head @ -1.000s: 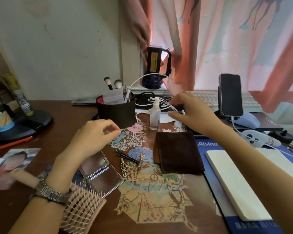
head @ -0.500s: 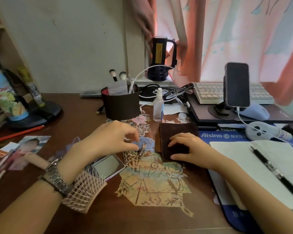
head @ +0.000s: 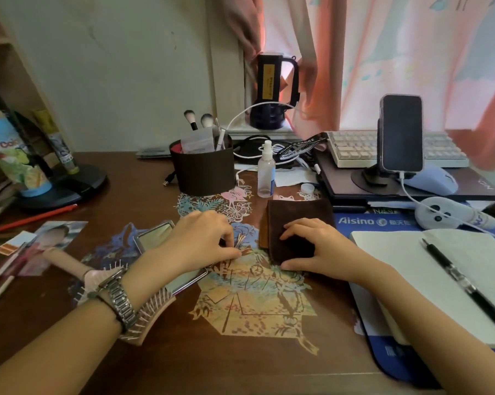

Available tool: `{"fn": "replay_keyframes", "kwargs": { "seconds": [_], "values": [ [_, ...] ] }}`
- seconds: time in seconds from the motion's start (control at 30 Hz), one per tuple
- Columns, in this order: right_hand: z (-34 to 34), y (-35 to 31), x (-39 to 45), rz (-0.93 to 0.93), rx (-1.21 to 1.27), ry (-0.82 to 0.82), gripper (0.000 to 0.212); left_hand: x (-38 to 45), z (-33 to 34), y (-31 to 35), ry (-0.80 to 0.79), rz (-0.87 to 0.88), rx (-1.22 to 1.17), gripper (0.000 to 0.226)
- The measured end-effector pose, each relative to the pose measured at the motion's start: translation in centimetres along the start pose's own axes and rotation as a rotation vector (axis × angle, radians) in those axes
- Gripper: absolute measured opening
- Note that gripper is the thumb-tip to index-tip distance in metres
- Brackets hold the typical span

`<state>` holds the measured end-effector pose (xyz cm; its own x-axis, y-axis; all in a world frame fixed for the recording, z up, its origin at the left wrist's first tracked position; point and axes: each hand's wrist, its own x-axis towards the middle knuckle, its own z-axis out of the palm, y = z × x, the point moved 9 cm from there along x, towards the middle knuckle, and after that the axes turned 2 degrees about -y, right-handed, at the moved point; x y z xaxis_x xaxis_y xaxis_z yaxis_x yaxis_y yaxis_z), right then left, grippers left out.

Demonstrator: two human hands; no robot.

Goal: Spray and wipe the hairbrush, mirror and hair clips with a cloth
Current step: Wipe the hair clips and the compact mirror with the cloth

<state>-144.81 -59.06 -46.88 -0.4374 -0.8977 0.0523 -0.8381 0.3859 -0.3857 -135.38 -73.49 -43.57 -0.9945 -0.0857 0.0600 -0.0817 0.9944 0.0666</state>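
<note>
Pinching thin metal hair clips (head: 238, 241) off the brown tabletop (head: 132, 181), the left hand (head: 200, 240) gathers them for wiping, while the right hand (head: 312, 250) curls onto the folded dark-brown cloth (head: 297, 215). Nearby wait the clear spray bottle (head: 266, 172), the open silver mirror (head: 155, 238) and the pink bristled hairbrush (head: 152, 312).

Left hand (head: 203, 240) at hair clips (head: 240, 240), right hand (head: 312, 246) on cloth (head: 297, 215)
</note>
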Motion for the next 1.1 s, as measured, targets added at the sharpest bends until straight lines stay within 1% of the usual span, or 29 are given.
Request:
{"fn": "replay_keyframes", "kwargs": {
  "seconds": [0.07, 0.2, 0.37, 0.5, 0.63, 0.9, 1.0, 1.1],
  "values": [
    [0.1, -0.1, -0.2, 0.0, 0.0, -0.002, 0.057, 0.0, 0.0, 0.2, 0.011, 0.006, -0.007, 0.027],
    [0.1, -0.2, -0.3, 0.005, -0.008, -0.004, 0.056, 0.0, 0.0, 0.6, 0.014, 0.026, 0.0, 0.018],
    [0.2, -0.1, -0.4, 0.003, -0.015, -0.007, 0.052, 0.1, -0.1, 0.9, 0.011, 0.046, -0.001, 0.015],
    [0.2, -0.1, -0.2, -0.003, -0.035, -0.042, 0.05, 0.4, -0.6, 1.0, -0.012, 0.086, 0.009, 0.012],
    [-0.1, -0.2, -0.1, -0.012, -0.068, -0.059, 0.051, 1.3, -1.7, 0.4, -0.008, 0.095, 0.034, 0.009],
    [-0.2, -0.3, -0.4, -0.036, -0.071, 0.003, 0.05, 2.0, -0.4, -0.6, -0.136, 0.098, -0.068, 0.005],
    [-0.3, -0.6, -0.6, -0.066, -0.115, 0.038, 0.047, 1.5, -0.2, -0.3, -0.151, 0.134, -0.112, 0.005],
    [-0.2, -0.9, -0.7, -0.102, -0.173, 0.071, 0.043, 0.8, -0.6, -0.1, -0.133, 0.147, -0.141, 0.004]
  ]
}}
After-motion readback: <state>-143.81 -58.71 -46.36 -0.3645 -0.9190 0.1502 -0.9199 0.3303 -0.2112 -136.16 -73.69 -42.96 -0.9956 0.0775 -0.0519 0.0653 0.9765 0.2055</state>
